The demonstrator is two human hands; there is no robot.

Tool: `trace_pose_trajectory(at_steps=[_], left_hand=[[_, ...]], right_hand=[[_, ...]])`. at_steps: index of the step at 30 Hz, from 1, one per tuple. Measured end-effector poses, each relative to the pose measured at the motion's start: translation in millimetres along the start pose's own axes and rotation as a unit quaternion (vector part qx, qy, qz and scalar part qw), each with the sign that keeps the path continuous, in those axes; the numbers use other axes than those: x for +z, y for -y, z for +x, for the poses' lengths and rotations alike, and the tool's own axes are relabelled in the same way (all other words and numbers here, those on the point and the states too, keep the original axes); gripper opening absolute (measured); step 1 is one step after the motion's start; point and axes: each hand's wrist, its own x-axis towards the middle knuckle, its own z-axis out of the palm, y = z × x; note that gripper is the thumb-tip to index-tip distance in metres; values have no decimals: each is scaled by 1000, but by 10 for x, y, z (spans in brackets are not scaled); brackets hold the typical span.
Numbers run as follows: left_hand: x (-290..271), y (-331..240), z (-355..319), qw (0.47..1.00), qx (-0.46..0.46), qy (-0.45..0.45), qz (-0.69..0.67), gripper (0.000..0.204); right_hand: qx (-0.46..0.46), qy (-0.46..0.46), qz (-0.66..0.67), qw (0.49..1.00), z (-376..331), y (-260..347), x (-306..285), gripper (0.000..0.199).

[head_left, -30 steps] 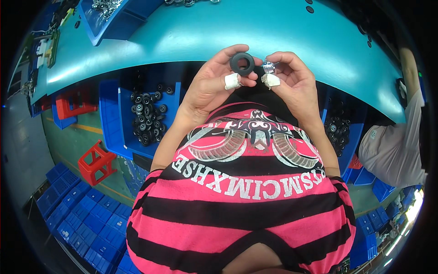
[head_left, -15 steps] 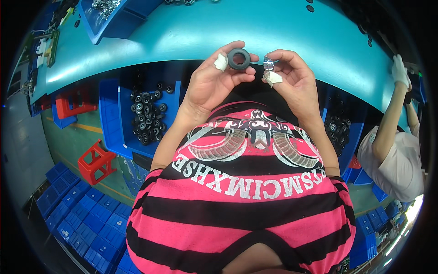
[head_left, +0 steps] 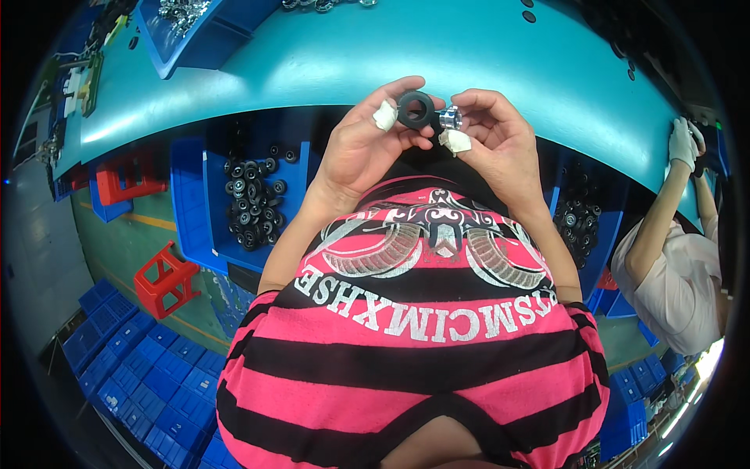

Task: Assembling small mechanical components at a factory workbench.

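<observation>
Just in front of the bench edge, my left hand (head_left: 366,144) grips a black rubber ring (head_left: 416,110) by its rim, the hole facing up toward me. My right hand (head_left: 500,133) pinches a small shiny metal wheel hub (head_left: 450,118) between thumb and fingers. The hub lies sideways right beside the ring's right edge; whether the two touch I cannot tell. White wrapping covers the left thumb (head_left: 385,115) and the right thumb (head_left: 455,141).
Blue bins of small black wheels stand below the teal bench (head_left: 336,70), one at left (head_left: 254,199) and one at right (head_left: 580,223). A blue tray (head_left: 183,39) of metal parts sits on the bench. Red stools (head_left: 166,280) are at left; a gloved co-worker (head_left: 672,258) is at right.
My right hand has brought the metal hub left, close to the ring, and turned it sideways. The ring has shifted slightly right and tilted. The co-worker's gloved hands moved a little.
</observation>
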Motion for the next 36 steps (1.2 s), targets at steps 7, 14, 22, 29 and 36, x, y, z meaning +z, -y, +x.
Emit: trace_pose_trajectory(at_steps=[7,14,22,29,36], left_hand=[[3,1,-24,1000,-2,-12,7,61],[-12,-29,-23,1000,-4,0,-13,60],[-40,-23,4,1000,-5,3,-27,57],[-29,-5,15,999,-7,1,-33,55],[-8,10,8,999,-10,-1,-47,53]], right_hand=[[-27,-1,-20,999,21,5,69,37],[-28,-17,1,999,35,-17,21,37],[2,-38,44,998,40,-40,-49,41],[11,-29,41,999,53,-18,-55,39],[12,-11,40,999,48,-3,-40,38]])
